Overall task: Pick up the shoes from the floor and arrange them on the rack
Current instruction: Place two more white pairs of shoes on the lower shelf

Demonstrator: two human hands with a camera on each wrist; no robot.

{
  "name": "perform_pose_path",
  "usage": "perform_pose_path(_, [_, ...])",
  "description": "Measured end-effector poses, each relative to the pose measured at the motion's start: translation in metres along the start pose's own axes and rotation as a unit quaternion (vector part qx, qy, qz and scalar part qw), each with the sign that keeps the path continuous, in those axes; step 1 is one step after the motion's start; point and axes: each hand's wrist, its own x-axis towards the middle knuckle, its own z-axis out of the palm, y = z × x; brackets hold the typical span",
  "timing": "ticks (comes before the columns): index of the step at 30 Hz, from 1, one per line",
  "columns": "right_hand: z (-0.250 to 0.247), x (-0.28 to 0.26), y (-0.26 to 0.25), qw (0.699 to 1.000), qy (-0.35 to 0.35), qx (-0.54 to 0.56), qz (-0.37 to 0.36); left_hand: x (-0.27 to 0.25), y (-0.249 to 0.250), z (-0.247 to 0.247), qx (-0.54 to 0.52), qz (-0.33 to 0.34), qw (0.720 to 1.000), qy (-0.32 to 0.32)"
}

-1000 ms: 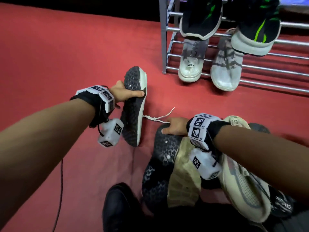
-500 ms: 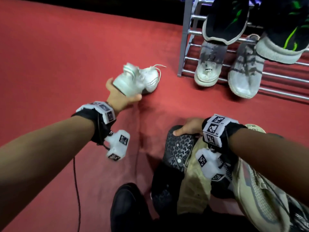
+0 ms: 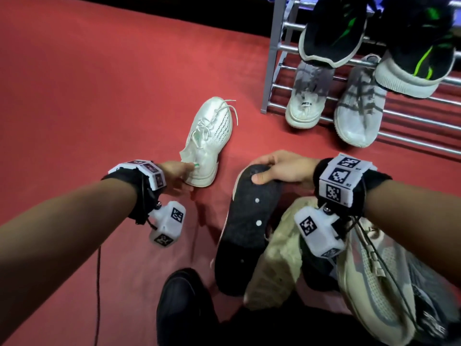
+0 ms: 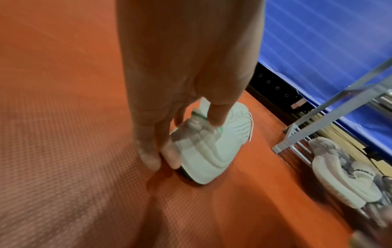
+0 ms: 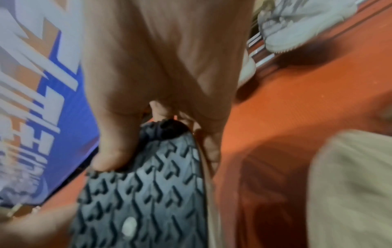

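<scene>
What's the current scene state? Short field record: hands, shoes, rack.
left hand: holds heel of white knit lace-up sneaker, which stands sole-down on red carpet
right hand: fingers curled round end of black-soled shoe, sole up
metal tube rack: black-and-green pair above, pale grey pair below
still on floor: beige shoes in pile under right arm

The head view is evenly and fairly brightly lit from above, with soft shadows on the red floor [image 3: 99, 96] and wide-angle bending at the edges. Both wrist views are motion-blurred, most strongly at their borders, and show the floor in an orange cast.
</scene>
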Motion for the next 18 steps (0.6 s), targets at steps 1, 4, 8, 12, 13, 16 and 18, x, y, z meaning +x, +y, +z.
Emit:
perform_pose_path(1, [-0.006,-0.003,-0.006,0.999,0.008,-0.005,-0.034,-0.001,0.000,-0.002,0.020,-0.005,1.000,-0.001])
perform_pose_path(4, [-0.029,-0.016,-0.027,0.990,0.075,0.035,-0.115,-0.002,0.005,-0.007,0.047,-0.005,0.999,0.020])
perform_pose_path(8, [-0.065,-0.029,-0.042,0.967,0.164,0.109,-0.164,-0.004,0.027,-0.009,0.131,0.099,0.979,0.119])
perform_pose_path(12, [-0.089,-0.037,-0.031,0.932,0.206,0.229,-0.189,-0.026,0.055,0.011,0.048,0.214,0.975,-0.023])
perform_pose_path(13, [-0.093,-0.038,-0.026,0.920,0.221,0.260,-0.194,-0.030,0.059,0.017,0.028,0.208,0.975,-0.073])
perform_pose_path(16, [-0.099,-0.037,-0.011,0.886,0.234,0.347,-0.200,-0.039,0.075,0.030,-0.078,0.200,0.966,-0.147])
perform_pose_path(18, [-0.101,-0.037,-0.001,0.866,0.228,0.393,-0.209,-0.048,0.083,0.039,-0.071,0.185,0.961,-0.193])
